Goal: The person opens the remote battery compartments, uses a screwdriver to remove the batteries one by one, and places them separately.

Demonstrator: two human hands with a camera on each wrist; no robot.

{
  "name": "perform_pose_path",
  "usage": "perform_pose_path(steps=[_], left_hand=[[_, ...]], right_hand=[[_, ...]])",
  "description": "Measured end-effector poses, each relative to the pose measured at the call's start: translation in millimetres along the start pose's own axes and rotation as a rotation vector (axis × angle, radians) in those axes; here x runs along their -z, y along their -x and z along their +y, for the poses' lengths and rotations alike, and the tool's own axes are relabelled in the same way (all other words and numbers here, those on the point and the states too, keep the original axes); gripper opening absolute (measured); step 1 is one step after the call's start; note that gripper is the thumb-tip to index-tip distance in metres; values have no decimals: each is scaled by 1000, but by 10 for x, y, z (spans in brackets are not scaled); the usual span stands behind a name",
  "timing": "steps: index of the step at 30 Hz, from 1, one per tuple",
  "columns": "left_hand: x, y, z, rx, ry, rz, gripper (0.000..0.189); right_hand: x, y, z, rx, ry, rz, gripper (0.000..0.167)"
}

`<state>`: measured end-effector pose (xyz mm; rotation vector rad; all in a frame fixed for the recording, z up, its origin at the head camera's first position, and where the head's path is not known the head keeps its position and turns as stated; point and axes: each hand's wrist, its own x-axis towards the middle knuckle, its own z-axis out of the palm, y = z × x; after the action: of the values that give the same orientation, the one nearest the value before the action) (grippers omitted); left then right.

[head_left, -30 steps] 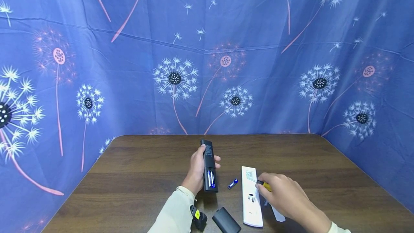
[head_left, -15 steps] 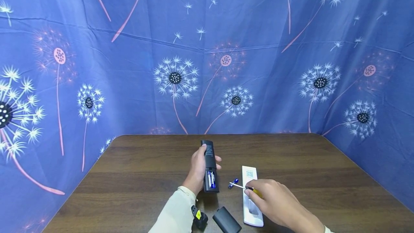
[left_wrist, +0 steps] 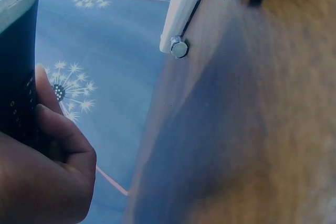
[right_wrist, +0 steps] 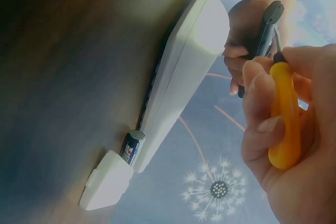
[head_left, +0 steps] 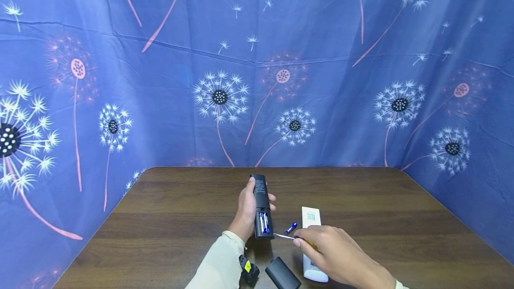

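Note:
In the head view my left hand point(head_left: 244, 208) grips a black remote control point(head_left: 261, 197), its back facing up. The remote's battery bay is uncovered, with blue-and-silver batteries point(head_left: 264, 223) in it. My right hand point(head_left: 335, 255) holds a small screwdriver point(right_wrist: 285, 116) by its yellow handle. Its metal tip is at the lower right edge of the black remote; whether they touch I cannot tell. Under and beside the right hand lies a white remote control point(head_left: 311, 215). A loose blue battery point(head_left: 291, 228) lies between the two remotes.
A black rounded rectangular piece point(head_left: 283, 273) lies near the front of the wooden table point(head_left: 180, 217). In the right wrist view a small white piece point(right_wrist: 107, 182) and another battery point(right_wrist: 133, 147) lie by the white remote. A patterned blue cloth point(head_left: 160, 101) hangs behind the table.
My right hand has moved left with the screwdriver, from over the white remote to the black remote's lower edge. The left hand has stayed nearly still.

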<state>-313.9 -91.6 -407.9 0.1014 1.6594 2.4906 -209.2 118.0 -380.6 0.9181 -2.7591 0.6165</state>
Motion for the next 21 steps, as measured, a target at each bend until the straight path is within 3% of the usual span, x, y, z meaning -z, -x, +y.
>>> perform_pose_path(steps=[8, 15, 21], left_hand=[[-8, 0, 0, 11, -10, -2, 66], [15, -8, -27, 23, -13, 2, 71], [19, -10, -38, 15, -54, -2, 73]], right_hand=[[-52, -12, 14, 105, 68, 85, 25], [-64, -50, -16, 100, 80, 68, 27], [-94, -73, -14, 221, 185, 189, 11]])
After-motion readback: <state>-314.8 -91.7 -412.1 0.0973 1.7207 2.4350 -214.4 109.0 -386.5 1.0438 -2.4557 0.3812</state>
